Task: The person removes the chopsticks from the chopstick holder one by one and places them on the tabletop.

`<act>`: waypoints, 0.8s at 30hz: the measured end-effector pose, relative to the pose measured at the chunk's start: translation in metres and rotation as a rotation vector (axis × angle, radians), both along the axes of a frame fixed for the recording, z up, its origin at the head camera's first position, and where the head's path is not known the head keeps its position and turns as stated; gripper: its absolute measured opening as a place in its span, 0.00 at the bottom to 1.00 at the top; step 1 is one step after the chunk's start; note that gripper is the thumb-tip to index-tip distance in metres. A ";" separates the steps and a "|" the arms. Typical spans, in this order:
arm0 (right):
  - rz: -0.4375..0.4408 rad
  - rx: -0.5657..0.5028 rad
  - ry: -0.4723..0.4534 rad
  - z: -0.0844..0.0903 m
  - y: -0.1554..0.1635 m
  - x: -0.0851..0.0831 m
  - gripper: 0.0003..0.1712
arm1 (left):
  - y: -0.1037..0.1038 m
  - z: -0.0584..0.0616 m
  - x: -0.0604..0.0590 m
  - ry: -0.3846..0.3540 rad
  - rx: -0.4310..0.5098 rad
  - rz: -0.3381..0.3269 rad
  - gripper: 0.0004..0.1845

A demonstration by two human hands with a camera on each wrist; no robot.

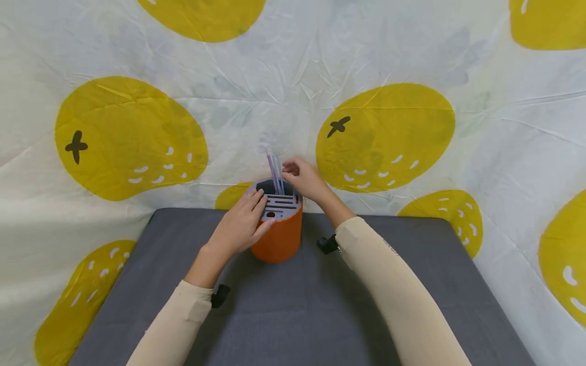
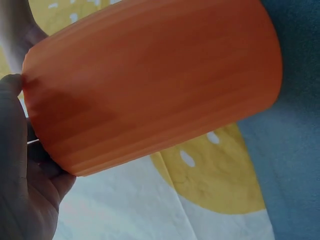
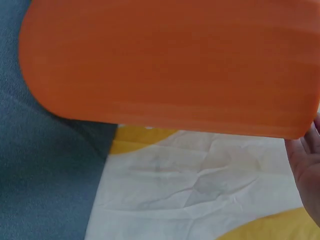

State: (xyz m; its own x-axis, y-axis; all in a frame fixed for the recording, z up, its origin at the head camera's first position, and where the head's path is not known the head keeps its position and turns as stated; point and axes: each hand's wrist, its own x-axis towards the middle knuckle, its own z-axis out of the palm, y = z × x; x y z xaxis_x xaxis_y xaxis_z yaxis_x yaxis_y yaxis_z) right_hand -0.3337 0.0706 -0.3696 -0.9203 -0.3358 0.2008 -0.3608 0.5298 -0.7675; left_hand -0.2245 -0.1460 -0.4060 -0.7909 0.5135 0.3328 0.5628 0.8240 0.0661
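Observation:
An orange cylindrical knife holder with a grey slotted top stands upright at the back of the table. Several slim translucent sticks, like straws, rise from the dark opening at the rear of that top. My left hand rests on the holder's left rim, fingers extended over the top and thumb along the front edge. Behind the holder's right side, my right hand has thumb and forefinger curled together at the straws' side. In the right wrist view, the orange wall hides most of that hand.
Dark grey cloth covers the table. Close behind its far edge hangs a white curtain printed with large yellow fruit. A small black device sits at the left wrist, another at the right.

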 end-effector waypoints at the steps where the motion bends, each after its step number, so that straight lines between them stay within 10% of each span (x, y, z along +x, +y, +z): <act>1: -0.008 -0.010 0.008 0.000 0.000 0.000 0.20 | 0.000 0.000 0.000 -0.002 0.001 0.003 0.37; 24: -0.076 0.041 0.025 -0.006 -0.013 -0.005 0.10 | 0.001 0.001 0.004 -0.020 0.005 0.016 0.36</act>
